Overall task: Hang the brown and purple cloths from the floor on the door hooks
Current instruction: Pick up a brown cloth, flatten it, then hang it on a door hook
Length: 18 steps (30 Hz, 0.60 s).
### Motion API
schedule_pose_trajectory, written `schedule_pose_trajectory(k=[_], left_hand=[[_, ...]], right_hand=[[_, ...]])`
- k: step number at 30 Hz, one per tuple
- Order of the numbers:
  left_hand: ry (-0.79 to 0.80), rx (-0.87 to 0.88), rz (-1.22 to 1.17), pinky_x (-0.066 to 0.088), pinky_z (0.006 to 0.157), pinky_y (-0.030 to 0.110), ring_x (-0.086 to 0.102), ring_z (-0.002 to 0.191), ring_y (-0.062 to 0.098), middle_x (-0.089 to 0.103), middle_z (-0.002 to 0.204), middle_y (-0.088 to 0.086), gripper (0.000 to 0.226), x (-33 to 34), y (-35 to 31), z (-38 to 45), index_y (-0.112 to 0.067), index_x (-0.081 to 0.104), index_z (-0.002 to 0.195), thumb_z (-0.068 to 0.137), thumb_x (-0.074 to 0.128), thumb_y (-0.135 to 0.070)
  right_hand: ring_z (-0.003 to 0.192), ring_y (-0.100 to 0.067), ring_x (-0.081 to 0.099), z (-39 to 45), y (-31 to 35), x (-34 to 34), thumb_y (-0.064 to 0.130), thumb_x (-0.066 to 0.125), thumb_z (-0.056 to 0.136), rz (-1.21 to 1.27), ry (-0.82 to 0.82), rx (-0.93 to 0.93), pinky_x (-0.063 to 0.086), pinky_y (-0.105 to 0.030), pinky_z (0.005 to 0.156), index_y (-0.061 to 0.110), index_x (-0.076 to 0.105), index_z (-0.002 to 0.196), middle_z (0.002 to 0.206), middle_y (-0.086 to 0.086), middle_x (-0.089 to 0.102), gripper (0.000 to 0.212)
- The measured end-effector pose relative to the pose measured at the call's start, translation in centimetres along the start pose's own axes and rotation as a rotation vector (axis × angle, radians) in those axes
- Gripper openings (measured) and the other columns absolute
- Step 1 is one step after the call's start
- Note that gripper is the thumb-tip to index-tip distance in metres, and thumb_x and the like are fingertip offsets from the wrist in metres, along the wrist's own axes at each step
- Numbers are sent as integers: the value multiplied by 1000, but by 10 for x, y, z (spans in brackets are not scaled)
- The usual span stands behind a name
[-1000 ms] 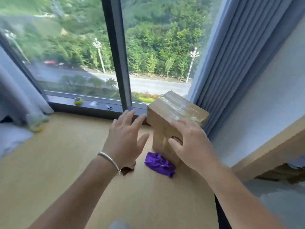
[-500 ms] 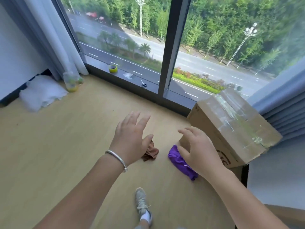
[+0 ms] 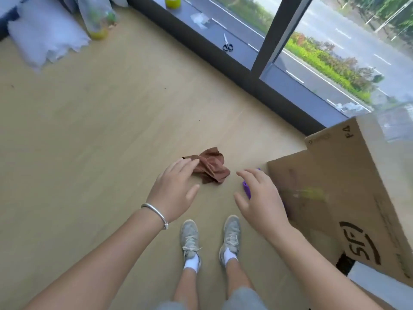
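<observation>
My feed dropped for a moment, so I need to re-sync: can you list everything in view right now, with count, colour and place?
brown cloth: 1, brown, crumpled on the floor ahead of the feet
purple cloth: 1, purple, mostly hidden behind the right hand, beside the box
cardboard box: 1, tan, at right
scissors: 1, dark handles, window ledge
tape roll: 1, yellow-green, window ledge
plastic bag: 1, clear, yellow inside, top left
white sheet: 1, white, floor, top left
shoes: 2, grey, bottom centre
bracelet: 1, silver, left wrist
left hand: 1, open, near brown cloth
right hand: 1, open, over purple cloth
</observation>
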<state>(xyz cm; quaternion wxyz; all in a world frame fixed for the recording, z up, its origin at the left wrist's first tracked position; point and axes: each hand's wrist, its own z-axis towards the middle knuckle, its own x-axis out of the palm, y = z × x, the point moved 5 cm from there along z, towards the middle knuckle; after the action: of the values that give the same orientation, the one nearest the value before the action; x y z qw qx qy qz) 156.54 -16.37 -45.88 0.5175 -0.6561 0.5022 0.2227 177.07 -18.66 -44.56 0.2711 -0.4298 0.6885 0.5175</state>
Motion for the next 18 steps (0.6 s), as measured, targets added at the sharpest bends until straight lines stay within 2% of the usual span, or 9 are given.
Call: schedule_pose_trajectory(k=[4,8,11,15,18], left_hand=[[21,-63,-66,36,105,32,44,128,18,50,139,-3,55,84,46,41,-21,46,139,87,63,-26],[35,-76,-76,43,94,35,54,112,23,60,124,-2,46,178,89,87,-20,57,129,84,67,-23],[50,-46,-45,44,85,35,56,102,25,63,116,-1,39,251,118,126,-21,62,123,84,68,-23],[66,22,32,38,76,30,54,100,24,64,112,-3,30,338,147,176,-25,66,117,87,65,-28],[125,134,88,39,82,33,53,102,26,63,114,-2,29,404,157,215,-25,66,118,89,61,-28]], right_hand=[[125,-23,45,49,-50,98,22,67,83,-31,122,-41,37,-40,105,17,52,134,134,-3,50,53],[122,-25,48,89,-113,194,20,71,79,-43,164,-62,39,-42,102,14,55,130,130,-5,53,53],[117,-28,52,119,-165,259,16,72,77,-41,141,-49,44,-43,96,12,58,125,125,-8,57,50],[110,-32,55,153,-230,333,14,70,78,-54,121,-31,47,-45,91,11,61,119,117,-10,61,42],[108,-35,54,179,-280,383,14,67,80,-100,121,-46,47,-48,87,11,62,116,115,-12,62,37]])
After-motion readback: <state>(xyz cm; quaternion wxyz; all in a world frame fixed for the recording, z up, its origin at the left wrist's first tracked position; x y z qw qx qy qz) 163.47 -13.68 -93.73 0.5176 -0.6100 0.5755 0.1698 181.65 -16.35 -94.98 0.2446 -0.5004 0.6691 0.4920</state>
